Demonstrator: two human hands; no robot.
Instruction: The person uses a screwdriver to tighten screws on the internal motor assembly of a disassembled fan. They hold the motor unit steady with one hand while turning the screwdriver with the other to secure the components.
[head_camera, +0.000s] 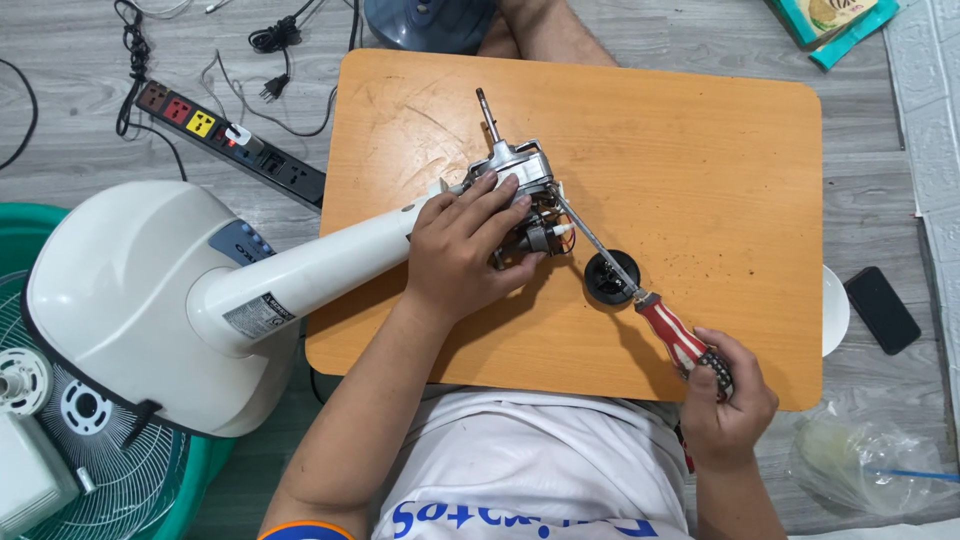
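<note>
A white stand fan (130, 300) lies on its side, its neck reaching onto a small wooden table (700, 150). The bare fan motor (520, 170) with its metal shaft sits at the neck's end. My left hand (465, 245) rests on the motor and grips it. My right hand (730, 400) holds a screwdriver (670, 335) with a red and white handle. Its long blade runs up and left, with the tip at the motor's right side. A round black part (610, 277) lies on the table just under the blade.
A black power strip (230, 140) with cables lies on the grey floor at the left. A fan grille (120, 480) sits in a green basin at bottom left. A black phone (882, 310) and a clear plastic bag (860, 465) are on the right.
</note>
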